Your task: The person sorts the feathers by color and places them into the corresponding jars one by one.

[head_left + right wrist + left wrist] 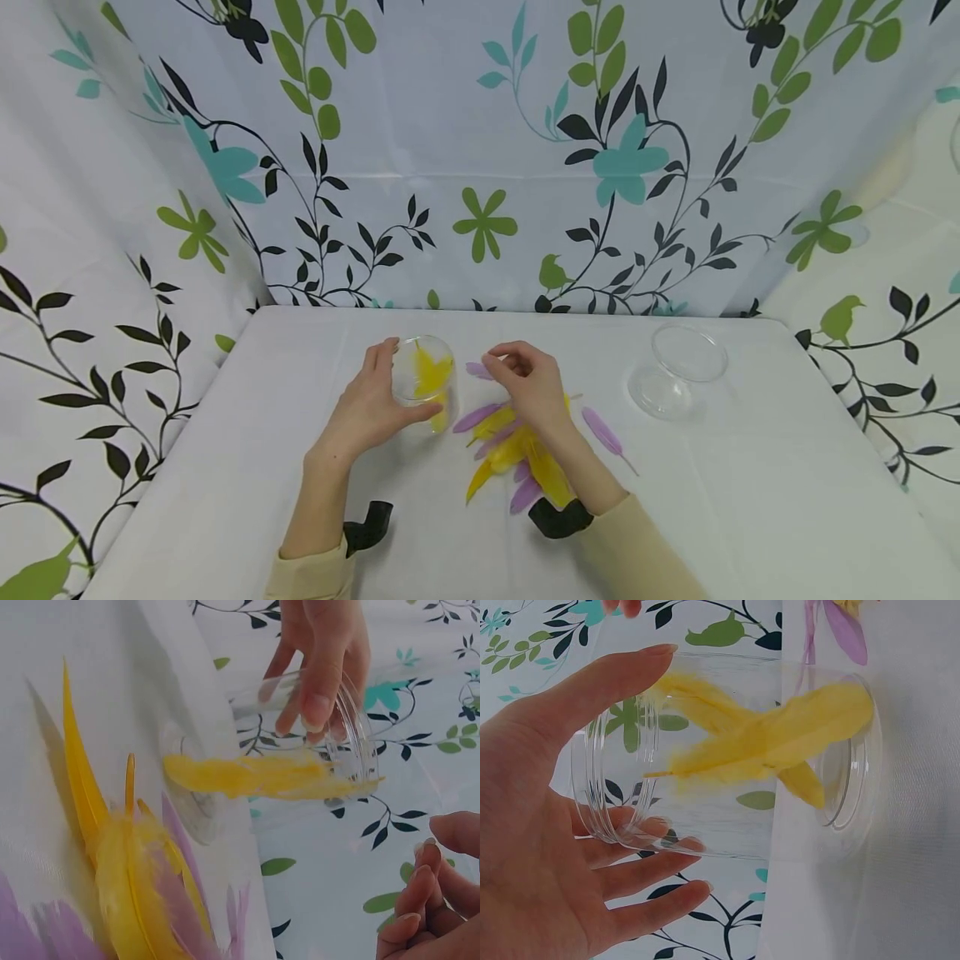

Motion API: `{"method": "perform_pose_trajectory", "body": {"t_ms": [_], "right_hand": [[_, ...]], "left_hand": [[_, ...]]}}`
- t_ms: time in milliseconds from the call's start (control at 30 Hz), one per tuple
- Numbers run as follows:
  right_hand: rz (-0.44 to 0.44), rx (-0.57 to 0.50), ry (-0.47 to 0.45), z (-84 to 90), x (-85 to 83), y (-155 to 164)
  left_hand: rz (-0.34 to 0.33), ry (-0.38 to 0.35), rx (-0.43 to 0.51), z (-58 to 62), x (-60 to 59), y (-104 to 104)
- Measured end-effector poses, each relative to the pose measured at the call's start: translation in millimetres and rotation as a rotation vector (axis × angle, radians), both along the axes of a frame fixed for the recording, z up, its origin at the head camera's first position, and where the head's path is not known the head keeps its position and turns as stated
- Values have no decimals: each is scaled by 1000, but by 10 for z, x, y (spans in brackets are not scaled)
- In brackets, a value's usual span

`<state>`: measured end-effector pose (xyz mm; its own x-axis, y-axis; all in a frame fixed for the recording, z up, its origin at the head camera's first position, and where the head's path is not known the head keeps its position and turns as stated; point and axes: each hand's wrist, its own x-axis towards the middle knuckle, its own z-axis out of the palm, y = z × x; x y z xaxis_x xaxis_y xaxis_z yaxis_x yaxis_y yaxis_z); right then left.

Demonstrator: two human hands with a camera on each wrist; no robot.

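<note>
clear jar [424, 377] — gripped by left hand [372, 408] fingers; right hand [528, 385] curled, empty, over white table [750, 467] — floral curtains [420, 150].

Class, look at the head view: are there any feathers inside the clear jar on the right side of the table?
No, that clear jar looks empty; yellow feathers sit only in the jar held by the left hand.

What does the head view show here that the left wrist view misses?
Only the head view shows the second clear jar standing apart at the right, the loose pile of feathers on the table, and the right hand above that pile. Only the left wrist view shows the jar's ridged rim. Both show the left hand gripping the clear jar with yellow feathers inside.
</note>
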<state>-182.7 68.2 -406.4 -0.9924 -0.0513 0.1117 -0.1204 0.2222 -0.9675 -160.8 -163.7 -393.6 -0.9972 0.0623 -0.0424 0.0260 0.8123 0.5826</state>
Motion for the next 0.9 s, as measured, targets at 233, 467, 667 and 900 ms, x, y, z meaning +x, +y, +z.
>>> {"method": "perform_pose_trajectory", "body": {"t_ms": [233,467,667,900], "right_hand": [[-61,8,-15,-48,24,271],[-127,4,-101,-57,82,549],[-177,62,-168,-198,96,783],[-131,239,-267,-315,138,945]], "left_hand": [[-6,2,-5,13,0,12],[-8,-4,-9,30,-6,19],[-10,-3,-9,19,-10,19],[-14,1,-2,1,-9,4]]}}
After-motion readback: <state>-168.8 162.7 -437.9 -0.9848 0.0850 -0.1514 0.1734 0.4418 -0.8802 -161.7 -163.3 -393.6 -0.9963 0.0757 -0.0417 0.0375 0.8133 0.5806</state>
